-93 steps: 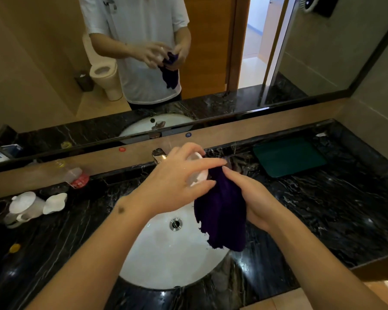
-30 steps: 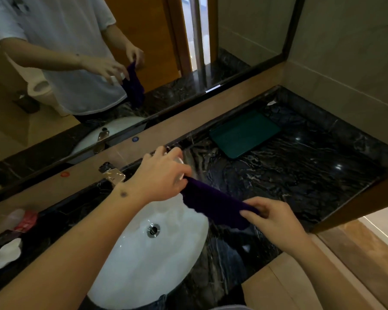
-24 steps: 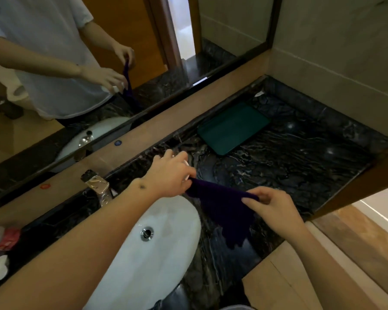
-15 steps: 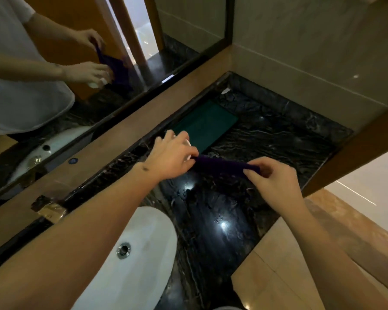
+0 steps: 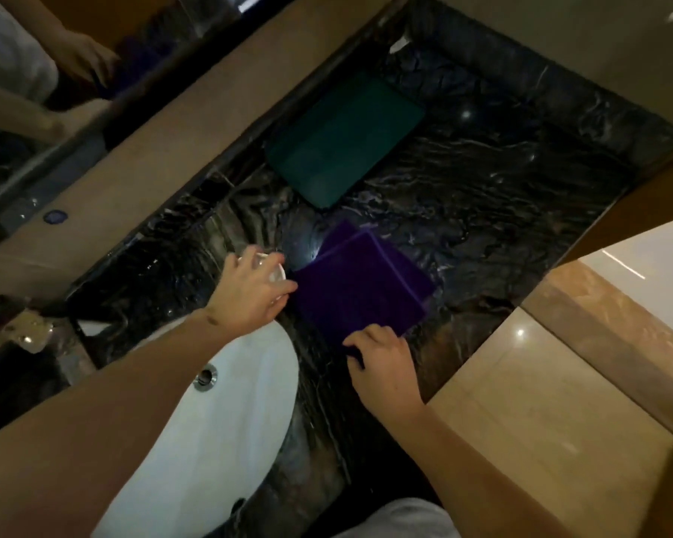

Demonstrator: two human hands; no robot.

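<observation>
At the far left edge of the frame a metal faucet (image 5: pixel 20 324) stands over the white sink (image 5: pixel 249 440), which is set into the black marble surface (image 5: pixel 502 211). Just right of the sink's upper rim, the left hand (image 5: pixel 249 293) holds a small pale cup (image 5: pixel 274 270). Its fingers (image 5: pixel 255 262) are curled round the cup, and their tips come right up to the left corner of the purple cloth (image 5: pixel 362 289). Whether they touch that corner is hard to tell.

The purple cloth lies flat on the surface at the centre of the frame, folded to a rough square. Its edges run on the diagonal, and a lower layer peeks out along the upper side. At its lower corner sits the right hand (image 5: pixel 385 363), with bent fingers (image 5: pixel 360 341) hooked over the cloth's edge, gripping it as far as the view shows. The cloth therefore lies directly right of the left hand and up and slightly left of the right hand.

Both hands are at the cloth, but only the right one is free of other load, so it is better placed to smooth or let go of the fold. The cup would need only a short move to the right to land on the cloth.

Toward the upper centre a dark green tray (image 5: pixel 342 141) rests on the surface, apart from the cloth. Pale floor tiles (image 5: pixel 560 401) fill the lower right.
</observation>
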